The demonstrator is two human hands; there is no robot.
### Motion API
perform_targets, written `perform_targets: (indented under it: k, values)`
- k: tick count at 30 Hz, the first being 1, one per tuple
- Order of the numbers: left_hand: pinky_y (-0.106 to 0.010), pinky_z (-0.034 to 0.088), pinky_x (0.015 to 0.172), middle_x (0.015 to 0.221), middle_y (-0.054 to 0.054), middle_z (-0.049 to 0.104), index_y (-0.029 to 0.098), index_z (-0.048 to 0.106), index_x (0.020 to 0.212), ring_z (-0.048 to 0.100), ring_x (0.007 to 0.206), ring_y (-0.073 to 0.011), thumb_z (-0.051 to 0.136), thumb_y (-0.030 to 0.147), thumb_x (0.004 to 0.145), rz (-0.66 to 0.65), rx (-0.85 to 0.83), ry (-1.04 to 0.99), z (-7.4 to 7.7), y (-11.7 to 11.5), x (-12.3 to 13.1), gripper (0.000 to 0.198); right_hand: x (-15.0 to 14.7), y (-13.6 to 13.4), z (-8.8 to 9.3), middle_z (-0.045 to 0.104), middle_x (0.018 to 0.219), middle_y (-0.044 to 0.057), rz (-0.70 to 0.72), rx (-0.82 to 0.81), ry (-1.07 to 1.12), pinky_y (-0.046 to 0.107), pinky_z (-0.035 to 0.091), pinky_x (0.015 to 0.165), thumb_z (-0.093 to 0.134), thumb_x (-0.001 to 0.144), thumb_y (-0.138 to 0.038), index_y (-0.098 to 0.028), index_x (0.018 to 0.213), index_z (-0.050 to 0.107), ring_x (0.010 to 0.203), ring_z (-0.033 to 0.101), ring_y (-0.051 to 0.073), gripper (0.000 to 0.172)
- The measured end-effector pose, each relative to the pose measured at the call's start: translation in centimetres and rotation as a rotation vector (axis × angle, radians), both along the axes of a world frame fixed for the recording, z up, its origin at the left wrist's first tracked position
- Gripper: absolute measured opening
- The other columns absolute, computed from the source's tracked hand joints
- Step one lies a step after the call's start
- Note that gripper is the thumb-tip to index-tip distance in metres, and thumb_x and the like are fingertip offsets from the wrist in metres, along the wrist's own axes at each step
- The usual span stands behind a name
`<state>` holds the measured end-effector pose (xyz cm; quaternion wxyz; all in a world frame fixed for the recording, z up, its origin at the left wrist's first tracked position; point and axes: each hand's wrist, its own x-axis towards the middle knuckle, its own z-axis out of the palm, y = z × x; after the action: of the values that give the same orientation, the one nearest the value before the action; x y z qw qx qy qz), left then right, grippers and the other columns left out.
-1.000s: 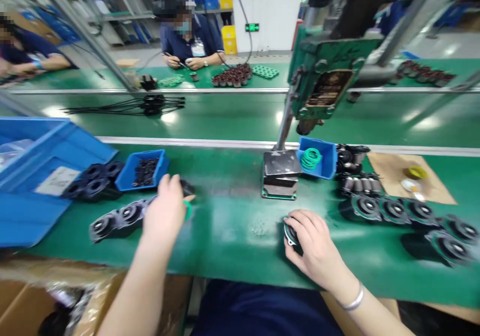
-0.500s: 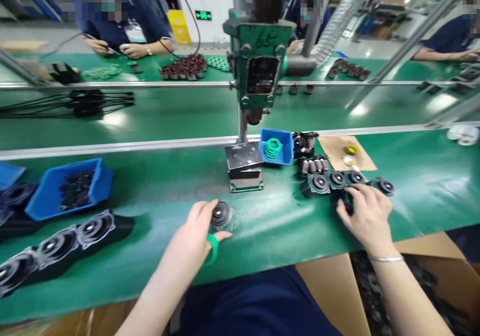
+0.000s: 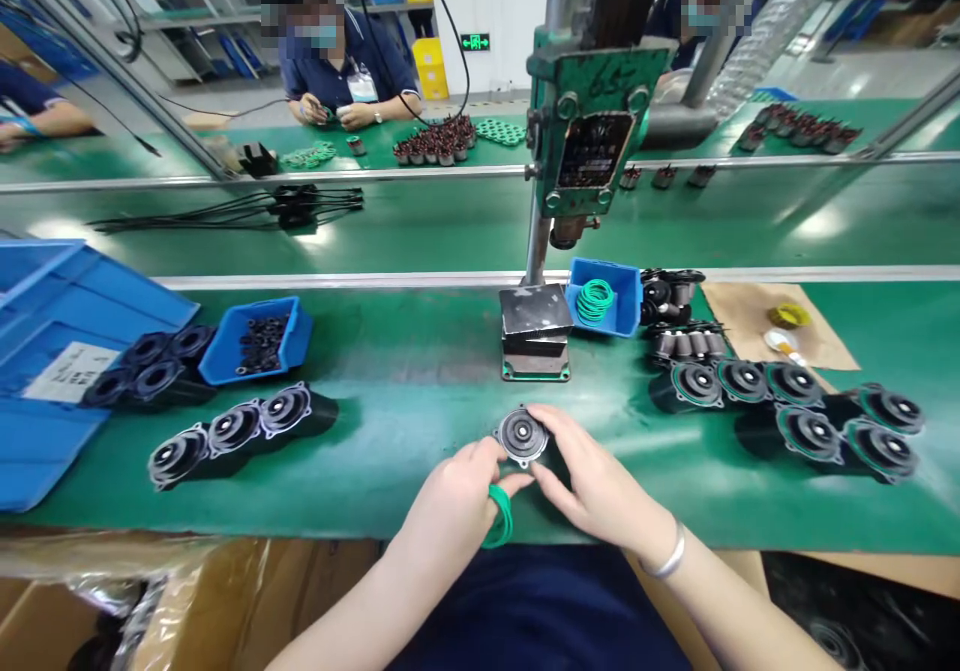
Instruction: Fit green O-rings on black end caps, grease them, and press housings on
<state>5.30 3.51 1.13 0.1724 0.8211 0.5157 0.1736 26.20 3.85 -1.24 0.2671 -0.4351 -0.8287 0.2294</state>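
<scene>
A round black motor housing (image 3: 523, 438) with a pale metal rim and a small bright centre stands upright on the green bench in front of me. My left hand (image 3: 466, 491) grips its left side with fingertips, and a bundle of green rings (image 3: 499, 517) hangs from that hand. Around the right side curl the thumb and fingers of my right hand (image 3: 596, 476). Just behind the housing stands the press base, a black metal block (image 3: 535, 313), under the green press head (image 3: 592, 131).
Similar housings stand in a row (image 3: 236, 426) at left and in a group (image 3: 810, 431) at right. A blue bin (image 3: 255, 341) holds small black parts; another blue bin (image 3: 627, 309) holds green rings. Brown paper (image 3: 739, 316) carries a yellow tub (image 3: 790, 314). A co-worker (image 3: 345, 61) sits opposite.
My right hand has left the housings at right and come to the centre, onto the housing that my left hand holds. The view has swung left.
</scene>
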Motion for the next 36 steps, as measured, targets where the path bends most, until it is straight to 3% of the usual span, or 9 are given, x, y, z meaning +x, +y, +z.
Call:
perform_targets:
  k: [2, 6, 10, 15, 21, 24, 27, 33, 36]
  values:
    - [-0.026, 0.058, 0.062, 0.077, 0.0, 0.068, 0.019, 0.057, 0.093, 0.07, 0.067, -0.0173, 0.074, 0.03, 0.085, 0.014, -0.014, -0.081, -0.2, 0.0, -0.6, 0.022, 0.1, 0.4, 0.4, 0.045, 0.146, 0.015, 0.023, -0.005, -0.033, 0.045, 0.048, 0.114, 0.05, 0.096, -0.026, -0.018, 0.147, 0.03, 0.138, 0.045, 0.023, 0.056]
    - [-0.035, 0.063, 0.072, 0.11, -0.01, 0.072, 0.019, 0.051, 0.125, 0.074, 0.087, -0.0241, 0.078, 0.033, 0.08, 0.053, -0.018, -0.16, -1.6, 0.4, -1.0, 0.054, 0.6, 0.1, 0.4, 0.042, 0.149, 0.015, 0.056, 0.044, -0.093, 0.045, 0.048, 0.114, 0.052, 0.096, -0.025, -0.02, 0.15, 0.028, 0.139, 0.044, 0.023, 0.059]
    - [-0.036, 0.062, 0.084, 0.122, -0.01, 0.07, 0.022, 0.049, 0.135, 0.072, 0.104, -0.0253, 0.075, 0.024, 0.082, -0.039, -0.098, -0.23, -2.9, 1.9, -0.4, 0.059, -0.1, -0.6, -0.9, 0.049, 0.14, 0.017, -0.064, 0.196, -0.125, 0.045, 0.053, 0.108, 0.051, 0.097, -0.022, -0.018, 0.151, 0.026, 0.132, 0.051, 0.025, 0.06]
    - [-0.036, 0.055, 0.101, 0.136, -0.008, 0.062, 0.025, 0.048, 0.139, 0.063, 0.122, -0.022, 0.064, 0.007, 0.084, -0.186, -0.155, -0.244, -2.0, 4.3, -1.0, 0.06, -0.3, -1.2, -0.9, 0.057, 0.127, 0.017, -0.193, 0.266, -0.151, 0.042, 0.058, 0.096, 0.056, 0.095, -0.025, -0.013, 0.143, 0.037, 0.117, 0.059, 0.026, 0.053]
    - [-0.031, 0.059, 0.085, 0.123, -0.009, 0.067, 0.023, 0.046, 0.14, 0.067, 0.073, -0.0107, 0.062, 0.022, 0.093, -0.114, -0.103, -0.347, 1.2, 3.5, -0.9, 0.05, 0.1, -1.4, 2.9, 0.06, 0.105, 0.009, -0.159, 0.017, 0.176, 0.031, 0.057, 0.082, 0.058, 0.095, -0.025, -0.02, 0.12, 0.057, 0.091, 0.061, 0.016, 0.026]
    - [-0.03, 0.059, 0.086, 0.114, -0.009, 0.069, 0.02, 0.049, 0.136, 0.069, 0.091, -0.0157, 0.054, 0.018, 0.096, -0.161, 0.005, -0.438, 1.7, 2.7, 0.6, 0.04, -1.0, -0.8, 4.1, 0.06, 0.091, 0.004, 0.01, -0.231, 0.391, 0.023, 0.054, 0.069, 0.06, 0.094, -0.029, -0.02, 0.097, 0.062, 0.076, 0.058, 0.011, 0.01]
    - [-0.03, 0.059, 0.089, 0.112, -0.01, 0.069, 0.019, 0.053, 0.132, 0.067, 0.109, -0.0195, 0.052, 0.014, 0.096, -0.163, 0.088, -0.474, 1.6, 2.4, 1.6, 0.036, -1.8, -0.4, 4.3, 0.059, 0.083, 0.002, 0.033, -0.335, 0.467, 0.021, 0.051, 0.067, 0.063, 0.092, -0.03, -0.018, 0.081, 0.059, 0.074, 0.056, 0.01, 0.016]
    - [-0.028, 0.058, 0.093, 0.119, -0.01, 0.07, 0.02, 0.052, 0.136, 0.068, 0.11, -0.0182, 0.049, 0.015, 0.098, -0.339, 0.095, -0.48, 0.8, 2.0, 0.2, 0.039, -0.4, 0.2, 4.4, 0.058, 0.078, 0.0, 0.067, -0.321, 0.443, 0.02, 0.047, 0.065, 0.063, 0.092, -0.03, -0.018, 0.079, 0.058, 0.072, 0.055, 0.009, 0.018]
    - [-0.03, 0.056, 0.099, 0.12, -0.007, 0.071, 0.023, 0.051, 0.138, 0.066, 0.115, -0.0177, 0.048, 0.014, 0.099, -0.23, 0.125, -0.476, 0.4, 2.0, -1.2, 0.041, 0.8, 1.4, 4.5, 0.058, 0.083, 0.001, 0.021, -0.132, 0.35, 0.02, 0.048, 0.07, 0.059, 0.094, -0.023, -0.018, 0.086, 0.058, 0.077, 0.056, 0.01, 0.01]
